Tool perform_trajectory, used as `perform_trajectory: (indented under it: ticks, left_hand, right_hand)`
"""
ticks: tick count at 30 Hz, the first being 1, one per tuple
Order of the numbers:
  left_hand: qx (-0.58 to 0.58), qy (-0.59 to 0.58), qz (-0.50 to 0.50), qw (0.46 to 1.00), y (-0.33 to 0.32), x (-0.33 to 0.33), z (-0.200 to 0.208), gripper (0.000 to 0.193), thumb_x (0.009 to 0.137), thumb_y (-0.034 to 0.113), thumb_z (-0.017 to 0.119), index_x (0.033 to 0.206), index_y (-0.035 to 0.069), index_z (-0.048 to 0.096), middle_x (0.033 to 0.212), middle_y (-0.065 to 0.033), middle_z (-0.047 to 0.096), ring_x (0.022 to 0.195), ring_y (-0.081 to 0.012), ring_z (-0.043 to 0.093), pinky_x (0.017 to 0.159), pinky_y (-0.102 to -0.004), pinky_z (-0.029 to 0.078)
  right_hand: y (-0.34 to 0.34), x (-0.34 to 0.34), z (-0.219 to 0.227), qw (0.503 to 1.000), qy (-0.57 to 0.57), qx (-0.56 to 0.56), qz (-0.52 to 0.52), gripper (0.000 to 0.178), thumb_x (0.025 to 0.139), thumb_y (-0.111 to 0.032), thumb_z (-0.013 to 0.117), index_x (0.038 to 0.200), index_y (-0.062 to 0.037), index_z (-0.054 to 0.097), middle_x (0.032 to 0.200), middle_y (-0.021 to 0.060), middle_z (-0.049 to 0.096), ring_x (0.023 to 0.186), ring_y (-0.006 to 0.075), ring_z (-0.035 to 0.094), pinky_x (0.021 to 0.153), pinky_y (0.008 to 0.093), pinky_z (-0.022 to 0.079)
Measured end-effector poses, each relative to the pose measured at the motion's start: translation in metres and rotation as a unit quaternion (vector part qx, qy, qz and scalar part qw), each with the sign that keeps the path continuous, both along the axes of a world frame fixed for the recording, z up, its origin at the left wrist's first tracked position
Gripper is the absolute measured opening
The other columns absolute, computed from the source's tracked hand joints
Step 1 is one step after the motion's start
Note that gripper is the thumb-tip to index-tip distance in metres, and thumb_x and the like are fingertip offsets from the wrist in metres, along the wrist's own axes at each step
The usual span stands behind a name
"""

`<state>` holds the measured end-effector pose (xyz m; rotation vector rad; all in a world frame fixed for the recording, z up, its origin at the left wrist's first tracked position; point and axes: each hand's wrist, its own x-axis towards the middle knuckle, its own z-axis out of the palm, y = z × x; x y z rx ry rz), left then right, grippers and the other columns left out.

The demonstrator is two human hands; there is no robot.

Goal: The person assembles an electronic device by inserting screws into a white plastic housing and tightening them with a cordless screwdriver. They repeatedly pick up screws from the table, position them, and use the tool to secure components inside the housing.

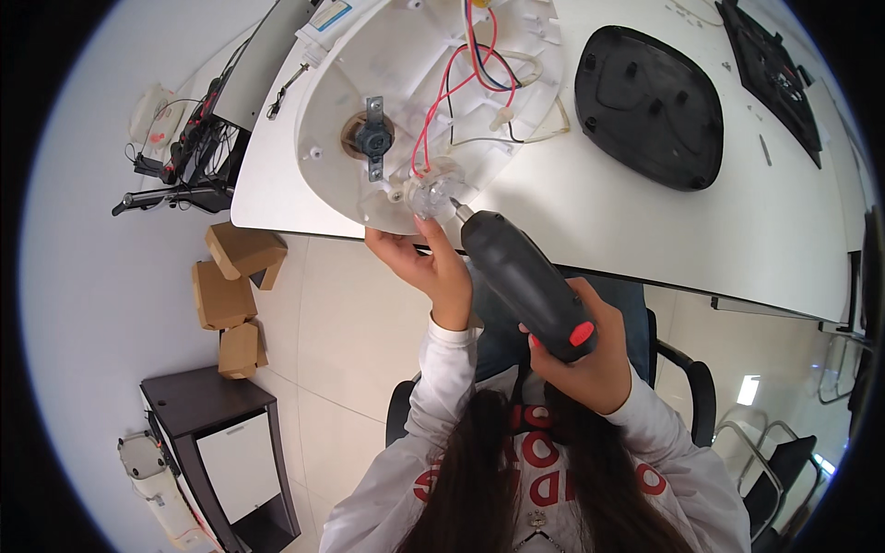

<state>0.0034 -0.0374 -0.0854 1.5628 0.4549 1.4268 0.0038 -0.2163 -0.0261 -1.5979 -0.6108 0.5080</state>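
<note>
A white plastic housing [332, 69] lies open side up at the table's near edge. My left hand [433, 272] grips its near rim, thumb on top beside a clear plastic part [433, 195], fingers underneath. In my right hand [590, 355] is a black cordless screwdriver [521, 272] with a red spot on its end. Its metal bit [458, 207] points at the clear part; I cannot tell if it touches. Red wires [431, 124] run from that part to a bundle at the top. A dark round component [373, 140] with metal tabs sits inside the housing.
On the white table [765, 235], a black plastic cover [650, 106] lies right of the housing. Farther right are a black flat panel [774, 78] and a thin metal piece [765, 150]. Cardboard boxes [226, 290] and a dark cabinet [207, 405] stand on the floor at left.
</note>
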Motion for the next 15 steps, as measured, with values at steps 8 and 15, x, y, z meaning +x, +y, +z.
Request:
perform_trajectory:
  ticks: [8, 15]
  left_hand:
    - [-0.002, 0.006, 0.004, 1.000, 0.0020, -0.0025, -0.0004, 0.039, 0.087, 0.008, 0.049, 0.120, -0.003, 0.032, 0.114, -0.0138, 0.042, 0.104, -0.0201, 0.046, 0.089, -0.0297, 0.036]
    - [0.001, 0.003, 0.012, 1.000, 0.0012, -0.0009, -0.0018, 0.039, 0.087, 0.008, 0.049, 0.120, -0.004, 0.032, 0.113, -0.0135, 0.042, 0.103, -0.0197, 0.046, 0.089, -0.0296, 0.037]
  right_hand:
    - [0.0036, 0.0040, -0.0013, 1.000, 0.011, 0.004, 0.023, 0.041, 0.063, -0.008, 0.067, 0.098, 0.0014, 0.049, 0.075, 0.0135, 0.059, 0.066, 0.0215, 0.060, 0.063, 0.0278, 0.046]
    - [0.0041, 0.0103, 0.0012, 1.000, 0.015, 0.023, 0.013, 0.034, 0.067, 0.000, 0.062, 0.099, 0.0029, 0.049, 0.077, 0.0086, 0.064, 0.073, 0.0124, 0.062, 0.068, 0.0248, 0.047]
